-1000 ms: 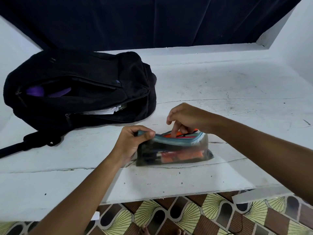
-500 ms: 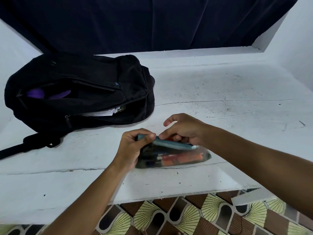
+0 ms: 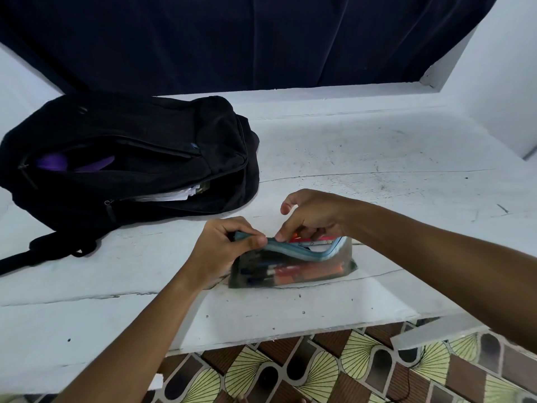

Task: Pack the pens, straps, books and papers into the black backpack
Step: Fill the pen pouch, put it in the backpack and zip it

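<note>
I can read no text, label, brand or number anywhere here. The pens inside the clear pouch (image 3: 293,266) that I hold show only blurred colour, and the papers (image 3: 174,194) poking out of the black backpack (image 3: 125,158) are too small and washed out for any writing to be made out.

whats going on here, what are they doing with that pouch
A person is working on a see-through pencil pouch full of pens on the white table. The left hand pinches the pouch's blue zipper edge, while the right hand reaches into its opening. The black backpack lies open beside it, papers showing inside.
</note>
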A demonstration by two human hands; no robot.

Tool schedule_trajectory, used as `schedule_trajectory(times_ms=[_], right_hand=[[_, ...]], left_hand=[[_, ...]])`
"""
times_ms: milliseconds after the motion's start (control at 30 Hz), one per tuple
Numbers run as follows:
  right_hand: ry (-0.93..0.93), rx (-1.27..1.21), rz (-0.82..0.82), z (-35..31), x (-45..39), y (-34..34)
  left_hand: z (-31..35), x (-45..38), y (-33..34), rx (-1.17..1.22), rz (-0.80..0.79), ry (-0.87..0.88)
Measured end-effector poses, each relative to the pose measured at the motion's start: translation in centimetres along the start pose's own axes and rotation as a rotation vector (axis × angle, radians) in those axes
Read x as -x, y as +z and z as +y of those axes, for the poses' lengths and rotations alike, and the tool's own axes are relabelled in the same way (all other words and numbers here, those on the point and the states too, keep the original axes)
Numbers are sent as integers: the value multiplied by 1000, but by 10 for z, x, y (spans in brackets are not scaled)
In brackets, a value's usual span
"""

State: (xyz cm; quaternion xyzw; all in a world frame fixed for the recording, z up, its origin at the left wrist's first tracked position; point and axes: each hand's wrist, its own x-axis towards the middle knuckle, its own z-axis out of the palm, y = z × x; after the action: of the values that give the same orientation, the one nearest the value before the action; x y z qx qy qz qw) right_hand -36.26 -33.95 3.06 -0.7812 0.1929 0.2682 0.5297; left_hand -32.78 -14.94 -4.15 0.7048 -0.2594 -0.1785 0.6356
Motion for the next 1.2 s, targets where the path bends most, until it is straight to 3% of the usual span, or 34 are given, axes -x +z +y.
schedule_trajectory(times_ms=[400, 967, 1200], right_hand=[[-37, 204, 83, 5, 5, 1], [-17, 150, 91, 15, -1, -1], [-319, 647, 80, 19, 1, -21]], left_hand=[[-6, 4, -9, -279, -18, 157], [-6, -1, -16, -424, -60, 341], [-2, -7, -17, -426, -85, 262]])
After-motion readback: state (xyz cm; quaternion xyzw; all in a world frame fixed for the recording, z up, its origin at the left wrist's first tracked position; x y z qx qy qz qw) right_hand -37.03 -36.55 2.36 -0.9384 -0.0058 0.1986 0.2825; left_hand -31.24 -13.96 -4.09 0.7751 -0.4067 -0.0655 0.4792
